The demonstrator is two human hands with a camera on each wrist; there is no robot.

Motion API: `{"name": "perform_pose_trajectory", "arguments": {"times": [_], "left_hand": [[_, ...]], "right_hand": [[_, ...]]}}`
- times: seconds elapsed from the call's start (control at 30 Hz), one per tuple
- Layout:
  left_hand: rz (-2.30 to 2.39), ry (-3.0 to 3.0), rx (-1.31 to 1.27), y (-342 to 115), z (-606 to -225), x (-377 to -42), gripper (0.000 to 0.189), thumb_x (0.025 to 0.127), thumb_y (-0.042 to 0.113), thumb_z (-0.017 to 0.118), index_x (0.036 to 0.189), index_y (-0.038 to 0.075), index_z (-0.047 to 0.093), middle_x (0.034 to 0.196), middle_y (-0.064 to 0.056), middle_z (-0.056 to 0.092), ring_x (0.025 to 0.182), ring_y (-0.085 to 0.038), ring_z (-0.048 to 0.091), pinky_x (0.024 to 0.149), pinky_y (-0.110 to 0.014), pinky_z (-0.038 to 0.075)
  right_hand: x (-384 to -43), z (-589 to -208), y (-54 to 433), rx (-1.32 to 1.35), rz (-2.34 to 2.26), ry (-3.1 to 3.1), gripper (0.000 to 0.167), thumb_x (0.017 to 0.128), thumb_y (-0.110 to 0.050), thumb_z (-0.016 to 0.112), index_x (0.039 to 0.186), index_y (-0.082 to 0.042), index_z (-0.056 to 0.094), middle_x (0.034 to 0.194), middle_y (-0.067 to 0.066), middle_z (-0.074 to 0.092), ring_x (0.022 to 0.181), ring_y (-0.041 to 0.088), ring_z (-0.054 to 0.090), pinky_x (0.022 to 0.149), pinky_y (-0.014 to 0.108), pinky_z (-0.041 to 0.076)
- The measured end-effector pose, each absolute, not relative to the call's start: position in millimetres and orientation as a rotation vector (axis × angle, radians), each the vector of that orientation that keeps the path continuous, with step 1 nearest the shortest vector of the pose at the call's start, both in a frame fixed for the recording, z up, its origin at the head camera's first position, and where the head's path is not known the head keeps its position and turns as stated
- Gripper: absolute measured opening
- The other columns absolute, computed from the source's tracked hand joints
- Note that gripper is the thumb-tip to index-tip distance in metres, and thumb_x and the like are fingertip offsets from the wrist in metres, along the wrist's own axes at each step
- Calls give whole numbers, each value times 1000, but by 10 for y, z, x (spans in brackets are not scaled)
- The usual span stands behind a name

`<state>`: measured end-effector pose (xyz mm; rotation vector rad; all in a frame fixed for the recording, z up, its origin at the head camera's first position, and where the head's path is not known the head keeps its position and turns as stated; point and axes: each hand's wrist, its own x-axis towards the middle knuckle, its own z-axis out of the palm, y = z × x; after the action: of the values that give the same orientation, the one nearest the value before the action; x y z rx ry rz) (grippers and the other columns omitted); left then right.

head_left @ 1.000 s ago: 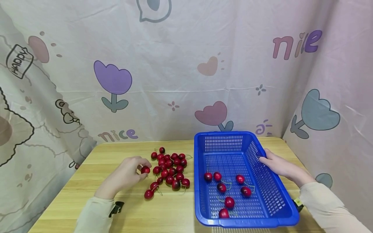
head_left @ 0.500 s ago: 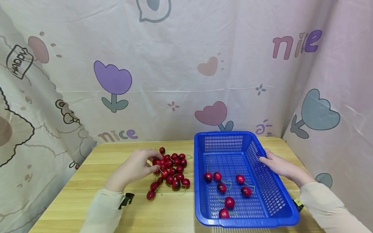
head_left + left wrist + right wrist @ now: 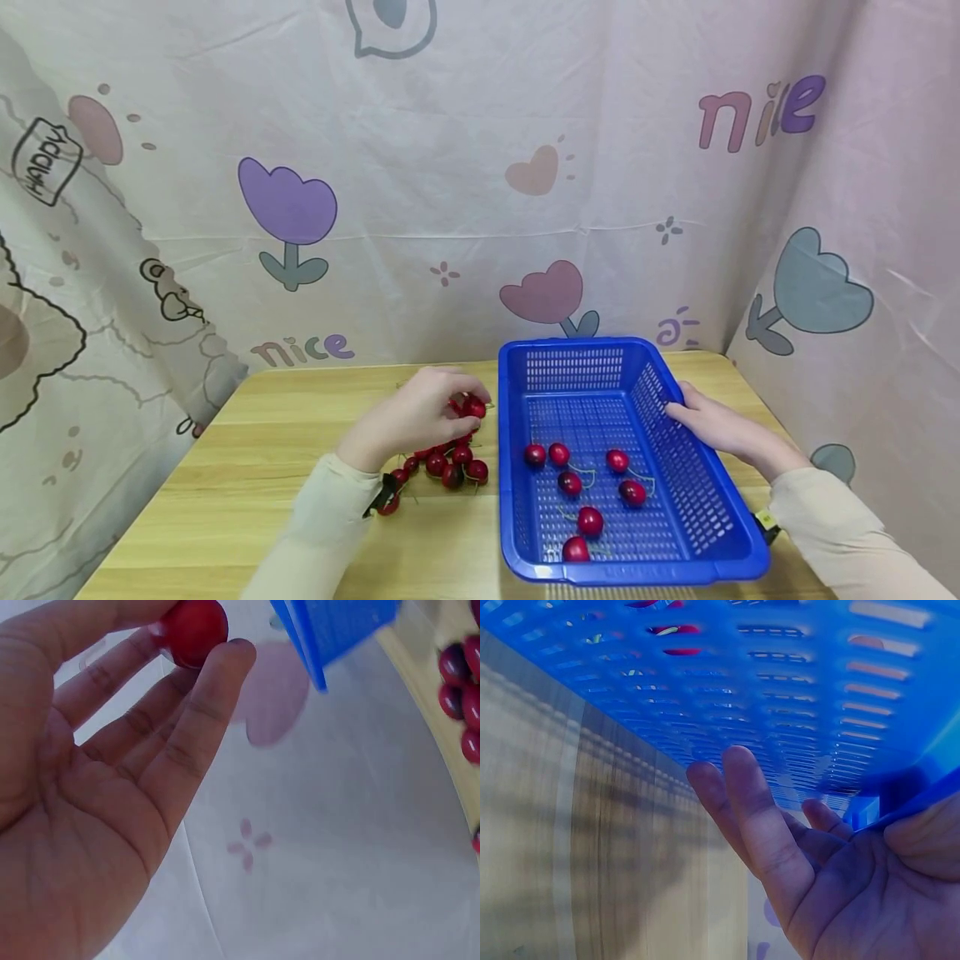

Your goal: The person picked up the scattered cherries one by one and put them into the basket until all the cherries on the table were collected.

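Observation:
My left hand [image 3: 416, 417] is above the pile of cherries [image 3: 452, 476], pinching one red cherry [image 3: 196, 634] between thumb and fingertips, as the left wrist view shows. The hand hides much of the pile. To its right stands a blue plastic basket [image 3: 507, 467] with slotted walls. Several cherries with green stems, one of them a dark red cherry [image 3: 632, 492], lie apart on its floor. My right hand [image 3: 716, 427] holds the basket's right rim, thumb over the edge. In the right wrist view its fingers [image 3: 754, 817] lie along the outside of the slotted wall.
A light wooden table [image 3: 247, 467] bears the pile and the basket. Behind it hangs a pale curtain [image 3: 420, 200] with printed flowers and words. The basket's left wall rises between the pile and the cherries inside.
My left hand has moved right across the pile toward the basket, with a cherry in its fingers. The right hand and the basket have stayed in place.

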<state>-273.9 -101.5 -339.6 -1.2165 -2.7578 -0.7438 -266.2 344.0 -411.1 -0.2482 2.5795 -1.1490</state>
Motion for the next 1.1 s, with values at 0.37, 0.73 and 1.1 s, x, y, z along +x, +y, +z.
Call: {"name": "perform_pose_trajectory", "arguments": {"times": [0.37,0.73,1.1], "left_hand": [[-584,-2806,-1474,-450,-3427,-2675,16,97,14,78,113,14,79,113,-3,77,95,-14,67,81,-16,58],[-477,-2824,-1605,-206,-3631,-2635,20,97,15,79,117,15,80,107,4,76,90,-3,61,77,-10,53],[-508,-2813,-1630,-199,-3677,-2617,17,96,15,79,113,18,81,100,-1,74,88,-11,63,72,-11,49]], "right_hand": [[-2680,-4115,3433,-236,-1140,2580,70,118,-27,37,164,12,1,151,45,40,114,38,72,95,59,63],[-2687,-4111,3433,-227,-1126,2588,70,118,-29,37,163,12,3,150,43,42,114,38,72,97,61,62],[-2684,-4109,3431,-221,-1119,2589,70,117,-28,37,163,12,2,150,44,41,115,39,71,97,61,62]]}}
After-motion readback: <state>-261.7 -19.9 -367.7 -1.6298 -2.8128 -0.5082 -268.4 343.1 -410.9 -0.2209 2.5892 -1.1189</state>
